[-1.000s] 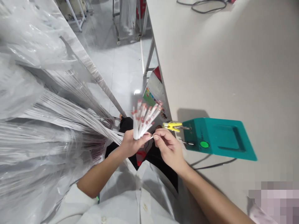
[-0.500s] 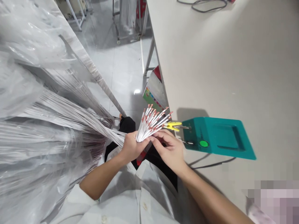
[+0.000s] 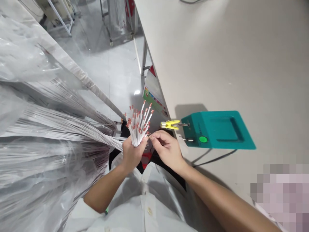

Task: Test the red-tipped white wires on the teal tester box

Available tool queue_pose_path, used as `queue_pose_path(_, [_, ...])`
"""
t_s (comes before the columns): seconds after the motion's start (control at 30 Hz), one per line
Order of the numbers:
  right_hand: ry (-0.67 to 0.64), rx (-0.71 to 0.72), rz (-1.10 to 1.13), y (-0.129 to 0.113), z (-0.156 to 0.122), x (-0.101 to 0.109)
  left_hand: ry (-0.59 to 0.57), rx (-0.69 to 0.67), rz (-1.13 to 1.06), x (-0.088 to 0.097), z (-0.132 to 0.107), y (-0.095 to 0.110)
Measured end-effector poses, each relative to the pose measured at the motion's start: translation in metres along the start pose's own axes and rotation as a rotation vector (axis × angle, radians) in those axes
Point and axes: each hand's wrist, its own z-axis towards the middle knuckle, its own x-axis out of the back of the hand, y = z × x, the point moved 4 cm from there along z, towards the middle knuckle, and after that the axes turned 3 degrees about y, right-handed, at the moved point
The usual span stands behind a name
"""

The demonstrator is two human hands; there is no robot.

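My left hand point(image 3: 132, 154) is wrapped round a bundle of white wires point(image 3: 138, 130), whose stripped copper ends fan out above the fist. The wires trail off to the left in a long sheaf. Close beside it, my right hand point(image 3: 166, 149) pinches with thumb and forefinger at the bundle's right edge; what lies between the fingertips is too small to name. Just beyond the right hand, a yellow clip point(image 3: 170, 124) hangs on a metal prong of a teal box point(image 3: 219, 130) with a green button.
The teal box stands on a pale table point(image 3: 205, 71), its black cable point(image 3: 214, 158) running along the surface. More wires under clear plastic point(image 3: 21, 61) fill the left side, behind a wrapped rail point(image 3: 84, 79). A printed carton point(image 3: 154, 91) stands below the table edge. A wheeled rack point(image 3: 106, 19) is farther back.
The wire bundle has tilted more upright and shifted left with my left hand. My right hand has moved left with it, and its fingers have drawn in to a pinch.
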Motion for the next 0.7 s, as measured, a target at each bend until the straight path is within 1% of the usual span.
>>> queue_pose_path(0.13, [0.000,-0.059,0.112,0.004,0.000,0.000,-0.014,0.022,-0.002,-0.001,0.000,-0.003])
queue_pose_path(0.2, [-0.005,-0.046,0.140,0.004,0.000,0.001,-0.032,0.020,0.005,-0.002,-0.001,-0.004])
queue_pose_path(0.33, [0.011,0.017,0.038,0.002,0.001,0.004,-0.064,0.034,0.000,-0.004,-0.002,-0.007])
queue_pose_path(0.47, [-0.020,0.011,-0.032,0.001,0.002,0.004,-0.104,0.044,0.019,-0.004,-0.004,-0.009])
queue_pose_path(0.57, [-0.057,0.009,-0.051,0.001,0.002,0.003,-0.098,0.050,0.031,-0.001,-0.005,-0.010])
queue_pose_path(0.7, [-0.109,0.045,-0.085,0.000,0.002,0.002,-0.081,0.051,0.039,0.003,-0.005,-0.012])
